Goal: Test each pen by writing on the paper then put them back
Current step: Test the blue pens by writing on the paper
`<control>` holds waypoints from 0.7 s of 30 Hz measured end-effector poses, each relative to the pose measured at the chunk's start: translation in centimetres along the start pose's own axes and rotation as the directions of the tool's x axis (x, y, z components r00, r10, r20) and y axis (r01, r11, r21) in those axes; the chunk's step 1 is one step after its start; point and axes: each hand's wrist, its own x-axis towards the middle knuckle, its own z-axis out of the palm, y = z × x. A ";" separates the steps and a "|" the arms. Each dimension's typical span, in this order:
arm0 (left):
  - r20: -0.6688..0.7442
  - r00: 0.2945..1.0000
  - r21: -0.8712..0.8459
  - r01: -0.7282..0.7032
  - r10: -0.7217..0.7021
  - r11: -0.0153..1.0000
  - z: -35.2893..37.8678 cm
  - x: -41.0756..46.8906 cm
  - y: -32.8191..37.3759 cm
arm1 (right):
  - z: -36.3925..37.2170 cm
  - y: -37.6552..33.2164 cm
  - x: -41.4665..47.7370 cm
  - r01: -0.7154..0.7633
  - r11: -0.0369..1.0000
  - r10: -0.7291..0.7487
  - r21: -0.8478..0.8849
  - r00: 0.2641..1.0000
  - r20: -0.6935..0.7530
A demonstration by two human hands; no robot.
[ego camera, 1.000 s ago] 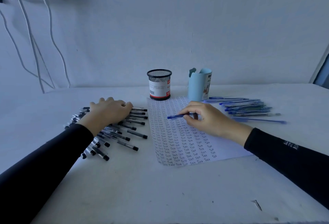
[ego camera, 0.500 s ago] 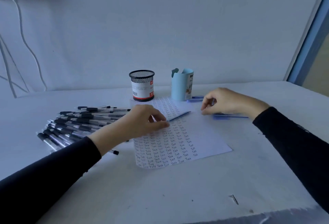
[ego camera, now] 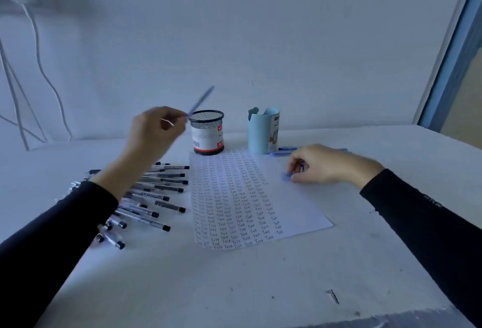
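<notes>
My left hand (ego camera: 154,132) is raised and pinches a blue pen (ego camera: 200,100) that slants up over the rim of the black mesh pen cup (ego camera: 207,132). My right hand (ego camera: 318,164) rests on the table at the paper's right edge, fingers curled round another blue pen (ego camera: 287,176), mostly hidden. The paper (ego camera: 242,197), covered with rows of the word "Test", lies in the middle. A pile of black-capped pens (ego camera: 154,197) lies to its left. A light blue cup (ego camera: 263,130) stands behind the paper.
A few blue pens (ego camera: 284,151) lie behind my right hand beside the blue cup. White cables (ego camera: 39,54) hang down the wall at the left. A small dark screw (ego camera: 333,296) lies near the table's front edge. A window frame (ego camera: 453,48) stands at the right.
My left hand took the blue pen off the paper and lifted it up over the mesh cup. My right hand reached to the blue pens and came back to the paper's edge holding one.
</notes>
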 end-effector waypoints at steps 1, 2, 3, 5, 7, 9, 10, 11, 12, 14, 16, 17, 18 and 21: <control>-0.043 0.996 -0.004 0.071 -0.072 0.997 -0.8 0.7 -0.9 | 0.5 -0.6 0.2 0.045 0.999 -0.046 -0.015 0.999 -0.015; -0.056 0.988 0.012 0.143 -0.142 0.990 -1.4 1.3 -1.9 | 0.9 -1.3 0.4 0.092 0.996 -0.092 -0.021 0.995 -0.028; -0.040 0.976 0.058 0.215 -0.213 0.975 -2.0 1.9 -3.1 | 1.4 -1.9 0.5 0.135 0.991 -0.136 -0.023 0.990 -0.041; 0.028 0.940 0.206 0.328 -0.341 0.922 -2.5 2.7 -5.5 | 2.1 -3.1 0.7 0.201 0.979 -0.202 -0.024 0.977 -0.069; 0.097 0.906 0.338 0.360 -0.413 0.870 -2.2 3.0 -8.1 | 3.0 -4.1 0.8 0.278 0.960 -0.279 -0.026 0.953 -0.116; 0.139 0.876 0.435 0.364 -0.461 0.823 -1.7 3.4 -10.3 | 3.8 -4.6 1.0 0.348 0.937 -0.348 -0.025 0.925 -0.152; 0.140 0.869 0.485 0.358 -0.475 0.798 -1.5 3.5 -11.2 | 4.1 -4.5 1.1 0.366 0.931 -0.364 -0.017 0.917 -0.163; 0.130 0.868 0.532 0.347 -0.479 0.773 -1.3 3.7 -11.9 | 4.3 -4.4 1.1 0.370 0.929 -0.365 0.004 0.916 -0.166; 0.123 0.871 0.566 0.332 -0.476 0.754 -1.2 3.8 -12.5 | 4.4 -4.2 1.2 0.368 0.929 -0.357 0.039 0.919 -0.168; 0.121 0.881 0.599 0.302 -0.457 0.742 -0.9 3.9 -13.3 | 4.7 -3.8 1.5 0.349 0.932 -0.330 0.097 0.929 -0.170; 0.137 0.888 0.624 0.266 -0.438 0.735 -0.7 3.9 -13.4 | 5.0 -3.5 1.8 0.327 0.939 -0.307 0.105 0.936 -0.175; 0.139 0.888 0.634 0.260 -0.438 0.729 -0.6 3.8 -13.5 | 5.0 -3.3 1.9 0.325 0.940 -0.303 0.106 0.936 -0.179; 0.139 0.887 0.636 0.261 -0.441 0.726 -0.5 3.7 -13.7 | 5.1 -3.2 1.9 0.331 0.938 -0.309 0.107 0.933 -0.184; 0.156 0.861 0.608 0.303 -0.484 0.734 -0.5 3.6 -14.6 | 5.0 -3.2 1.8 0.395 0.914 -0.367 0.094 0.903 -0.222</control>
